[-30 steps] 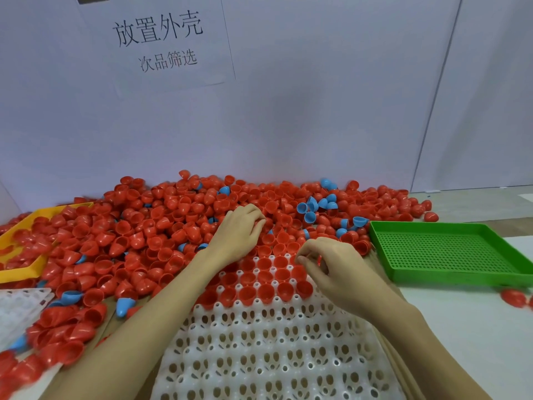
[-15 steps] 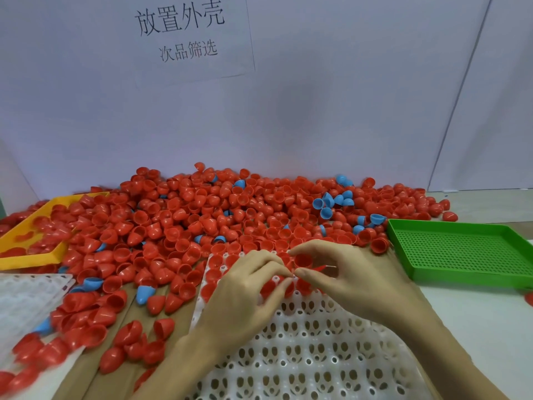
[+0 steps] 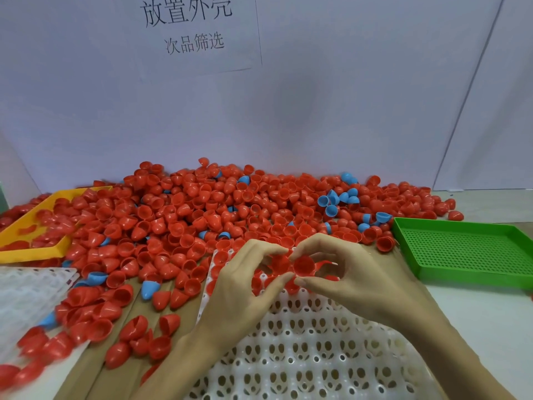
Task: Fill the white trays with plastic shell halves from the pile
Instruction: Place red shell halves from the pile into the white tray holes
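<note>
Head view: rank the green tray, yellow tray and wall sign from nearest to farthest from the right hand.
From the right hand:
1. Green tray, just to its right.
2. Yellow tray, far left, beyond the shell pile.
3. Wall sign, up on the back wall.

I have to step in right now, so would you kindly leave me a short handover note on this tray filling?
Right hand: pinches a red shell half over the white tray's far rows.
Left hand: fingers curled at the same spot; any grip is hidden.
Pile: behind the tray.
Done: some far pockets hold shells.
Left: the near pockets are empty; a second white tray lies at left.
</note>
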`<action>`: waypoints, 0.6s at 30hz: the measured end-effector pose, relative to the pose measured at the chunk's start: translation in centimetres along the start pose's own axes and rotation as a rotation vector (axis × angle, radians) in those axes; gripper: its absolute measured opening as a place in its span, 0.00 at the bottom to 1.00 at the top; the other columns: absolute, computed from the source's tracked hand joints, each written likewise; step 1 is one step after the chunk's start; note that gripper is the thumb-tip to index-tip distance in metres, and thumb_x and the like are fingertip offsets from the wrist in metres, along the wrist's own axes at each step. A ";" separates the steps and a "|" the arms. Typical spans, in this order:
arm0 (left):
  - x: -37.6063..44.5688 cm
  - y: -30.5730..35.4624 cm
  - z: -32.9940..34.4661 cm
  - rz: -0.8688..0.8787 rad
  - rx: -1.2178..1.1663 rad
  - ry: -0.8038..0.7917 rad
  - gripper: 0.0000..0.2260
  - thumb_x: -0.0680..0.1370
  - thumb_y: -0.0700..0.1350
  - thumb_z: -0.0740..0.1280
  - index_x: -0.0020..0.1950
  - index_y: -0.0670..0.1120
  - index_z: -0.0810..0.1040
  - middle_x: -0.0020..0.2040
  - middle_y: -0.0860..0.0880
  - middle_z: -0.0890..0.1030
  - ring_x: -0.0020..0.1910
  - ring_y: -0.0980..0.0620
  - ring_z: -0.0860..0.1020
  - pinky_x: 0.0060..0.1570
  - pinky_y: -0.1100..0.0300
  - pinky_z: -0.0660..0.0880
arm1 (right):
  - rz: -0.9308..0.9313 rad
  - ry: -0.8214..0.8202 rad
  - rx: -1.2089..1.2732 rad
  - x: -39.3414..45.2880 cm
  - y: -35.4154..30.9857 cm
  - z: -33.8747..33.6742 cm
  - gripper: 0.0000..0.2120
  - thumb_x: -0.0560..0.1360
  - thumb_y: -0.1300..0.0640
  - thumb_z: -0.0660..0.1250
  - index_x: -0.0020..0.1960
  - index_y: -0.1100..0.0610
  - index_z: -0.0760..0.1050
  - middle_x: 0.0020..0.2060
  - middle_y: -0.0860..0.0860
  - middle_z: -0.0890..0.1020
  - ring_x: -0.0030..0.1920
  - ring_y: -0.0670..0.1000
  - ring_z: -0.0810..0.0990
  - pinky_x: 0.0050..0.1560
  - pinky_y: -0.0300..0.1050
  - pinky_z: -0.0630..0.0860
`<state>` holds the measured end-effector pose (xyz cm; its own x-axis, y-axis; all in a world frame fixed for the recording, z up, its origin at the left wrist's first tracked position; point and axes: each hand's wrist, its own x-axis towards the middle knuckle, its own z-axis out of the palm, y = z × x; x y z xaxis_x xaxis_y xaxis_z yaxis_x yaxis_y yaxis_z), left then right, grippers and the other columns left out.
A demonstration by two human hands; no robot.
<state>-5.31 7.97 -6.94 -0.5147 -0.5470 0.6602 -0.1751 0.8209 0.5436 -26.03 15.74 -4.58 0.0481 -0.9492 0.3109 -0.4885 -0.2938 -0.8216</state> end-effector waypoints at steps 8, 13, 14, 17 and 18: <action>0.1 0.3 -0.2 0.023 0.017 0.046 0.13 0.76 0.37 0.78 0.56 0.45 0.79 0.52 0.53 0.78 0.52 0.54 0.80 0.53 0.65 0.77 | 0.001 -0.011 0.032 0.1 -0.1 0.0 0.16 0.76 0.59 0.78 0.60 0.45 0.81 0.56 0.45 0.85 0.55 0.51 0.86 0.51 0.51 0.85; -0.1 0.1 -0.1 0.004 -0.008 0.032 0.13 0.78 0.39 0.77 0.59 0.48 0.77 0.53 0.56 0.78 0.54 0.54 0.80 0.55 0.64 0.77 | 0.027 -0.007 0.047 0.1 -0.2 -0.2 0.13 0.77 0.57 0.77 0.60 0.48 0.82 0.53 0.47 0.86 0.52 0.51 0.87 0.50 0.50 0.86; -0.2 0.1 0.0 -0.023 -0.031 0.029 0.13 0.79 0.41 0.76 0.60 0.49 0.77 0.53 0.57 0.79 0.54 0.53 0.81 0.55 0.63 0.77 | 0.037 -0.003 0.056 0.1 -0.2 -0.2 0.12 0.77 0.55 0.77 0.59 0.48 0.82 0.52 0.48 0.87 0.51 0.51 0.87 0.49 0.48 0.86; -0.3 0.0 0.1 -0.080 -0.085 0.010 0.08 0.82 0.45 0.71 0.60 0.51 0.76 0.51 0.58 0.81 0.53 0.52 0.82 0.53 0.63 0.78 | 0.087 0.003 0.083 0.1 -0.3 0.0 0.09 0.79 0.47 0.72 0.55 0.51 0.84 0.46 0.50 0.88 0.44 0.50 0.88 0.42 0.40 0.82; -0.3 0.0 0.1 -0.079 -0.076 0.003 0.05 0.84 0.47 0.69 0.59 0.51 0.76 0.50 0.58 0.80 0.51 0.53 0.82 0.52 0.64 0.77 | 0.100 0.004 0.077 0.1 -0.3 0.1 0.11 0.80 0.45 0.70 0.54 0.51 0.84 0.44 0.51 0.88 0.42 0.51 0.87 0.40 0.38 0.81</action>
<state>-5.26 8.13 -7.23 -0.4990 -0.6101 0.6155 -0.1509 0.7605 0.6315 -25.81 15.77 -4.33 -0.0010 -0.9737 0.2276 -0.4219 -0.2060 -0.8829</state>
